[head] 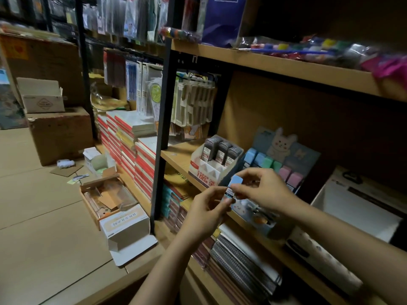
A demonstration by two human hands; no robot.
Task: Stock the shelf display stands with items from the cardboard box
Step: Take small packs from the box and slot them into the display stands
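Observation:
Both hands meet in front of the middle wooden shelf (176, 158). My left hand (206, 211) pinches the lower, labelled end of a small blue eraser (235, 182). My right hand (263, 191) pinches the same eraser from the right. Just behind stands a tiered display stand (284, 159) with a rabbit card at its back, filled with blue, green and pink erasers. To its left sits a white and red display box (214, 162) of dark packs. A white cardboard box (125, 225) lies open on the floor at lower left.
Stacks of red-edged notebooks (130, 146) fill the low shelf at left, and spiral notebooks (242, 265) lie below my hands. Hanging packets (193, 102) line the black rack. Brown cartons (59, 135) and an open wooden tray (105, 197) stand on the floor. A white box (356, 208) sits right.

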